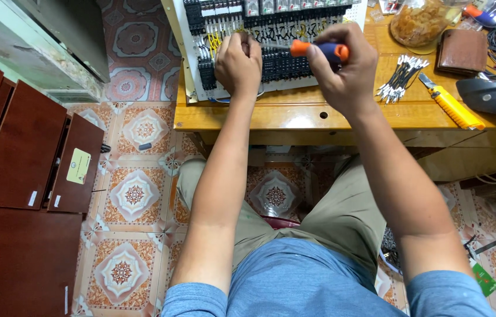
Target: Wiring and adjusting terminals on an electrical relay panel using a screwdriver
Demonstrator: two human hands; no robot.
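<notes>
I look down past my blue shirt and olive trousers at a glossy wooden table (pixel 295 117). Leaning on its far side is a white electrical panel board (pixel 201 70) fitted with rows of black terminal blocks and thin yellow and black wires.

My right hand (pixel 344 67) is curled tightly around a screwdriver with an orange and blue handle (pixel 321 50). The handle lies sideways across my fingers (pixel 330 41), its thin metal shaft pointing left toward the terminal rows, just beside my other hand. My left hand (pixel 238 63) rests against the panel, fingers folded in and pinched together at the terminals. I cannot tell whether they grip a wire, since the back of the hand hides the fingertips.

To the right of my right hand lies a bundle of short black wires with white tips (pixel 399 79), and next to it a yellow utility knife (pixel 452 105). Farther right sits a dark grey tool (pixel 494 94); behind it are a brown leather wallet (pixel 462 51) and a clear plastic bag of brownish contents (pixel 421 22).

Below the table the floor is patterned tile (pixel 133 194), with dark red-brown wooden cabinets (pixel 25 176) on my left.
</notes>
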